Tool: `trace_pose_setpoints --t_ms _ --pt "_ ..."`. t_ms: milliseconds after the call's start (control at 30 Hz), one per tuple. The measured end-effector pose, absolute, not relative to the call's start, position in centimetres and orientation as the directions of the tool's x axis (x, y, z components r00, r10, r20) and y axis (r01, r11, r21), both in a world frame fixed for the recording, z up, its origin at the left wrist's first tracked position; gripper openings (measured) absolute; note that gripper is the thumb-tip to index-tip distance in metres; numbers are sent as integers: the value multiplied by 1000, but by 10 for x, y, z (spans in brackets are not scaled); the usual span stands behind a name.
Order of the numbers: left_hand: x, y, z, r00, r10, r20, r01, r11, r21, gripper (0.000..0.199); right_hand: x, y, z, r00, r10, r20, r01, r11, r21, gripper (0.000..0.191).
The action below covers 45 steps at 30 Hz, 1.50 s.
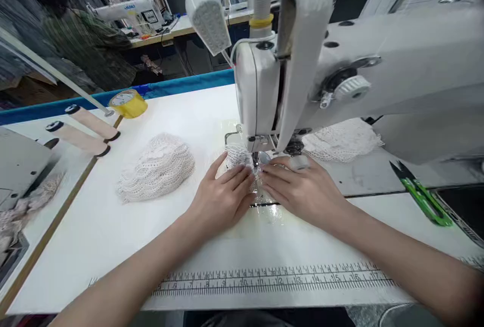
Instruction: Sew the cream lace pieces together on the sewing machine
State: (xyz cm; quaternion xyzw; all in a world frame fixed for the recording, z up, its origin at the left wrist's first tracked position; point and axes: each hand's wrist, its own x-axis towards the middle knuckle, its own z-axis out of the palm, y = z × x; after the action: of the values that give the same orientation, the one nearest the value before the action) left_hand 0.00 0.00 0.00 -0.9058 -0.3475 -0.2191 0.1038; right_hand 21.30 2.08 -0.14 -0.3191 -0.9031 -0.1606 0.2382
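Observation:
My left hand (225, 193) lies flat with its fingers stretched toward the needle area of a white sewing machine (260, 90). Under its fingertips is a small piece of white lace fabric (237, 154), partly hidden by the hands. From the other side my right hand (298, 181) rests with fingers extended beside the presser foot (256, 159), touching the lace edge. A pale band or ring (299, 162) is on one of its fingers. Left of the hands sits a heap of white lace (157, 168); another lace pile (342, 140) lies behind the right hand, under the machine arm.
Green-handled snips (425, 198) lie at the right. Yellow tape (128, 104) and two pale thread cones (79, 138) are at the left. A printed ruler (280, 280) runs along the table's front edge. A person (83, 40) sits near another machine (132, 12) beyond.

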Motion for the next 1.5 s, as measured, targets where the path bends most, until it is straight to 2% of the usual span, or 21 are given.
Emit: trace_pose_setpoints --t_ms 933,1133,1300,1400,1500 --pt "-3 3 -1 649 607 458 697 -716 -39 31 211 20 -4 -657 545 520 692 710 131 23" --pt "-10 6 4 578 663 475 755 -656 -3 28 206 14 0 -674 477 565 633 767 107 16" --pt "-14 4 8 595 692 408 783 -614 -101 32 203 11 4 -740 462 489 529 849 -1 16" --pt "-13 0 13 629 620 469 754 -634 -173 22 206 9 7 -679 457 575 601 796 77 15" --pt "-11 -1 16 649 543 534 713 -679 -176 13 207 6 9 -647 437 625 628 771 110 15"
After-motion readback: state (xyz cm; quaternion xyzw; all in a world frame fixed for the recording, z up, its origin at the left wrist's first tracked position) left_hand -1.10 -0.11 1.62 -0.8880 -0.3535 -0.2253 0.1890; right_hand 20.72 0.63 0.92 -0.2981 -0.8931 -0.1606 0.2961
